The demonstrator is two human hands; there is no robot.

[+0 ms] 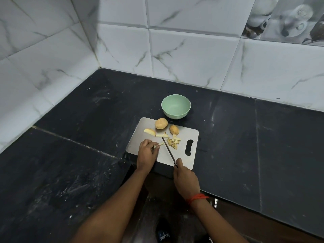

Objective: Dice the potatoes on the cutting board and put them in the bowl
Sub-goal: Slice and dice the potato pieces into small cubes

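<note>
The cutting board (190, 135) lay at the front edge of the worktop (245, 137), the bowl (175, 106) just behind it. The left hand (147, 153) pinched a potato strip (161, 144); the right hand (185, 179) gripped the knife (169, 151), its blade beside the diced pieces (172, 142).

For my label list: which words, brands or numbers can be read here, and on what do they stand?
Pale lettering on a dark object at the bottom edge: too blurred to read.
No text on the cutting board, bowl, knife or wall tiles.
</note>
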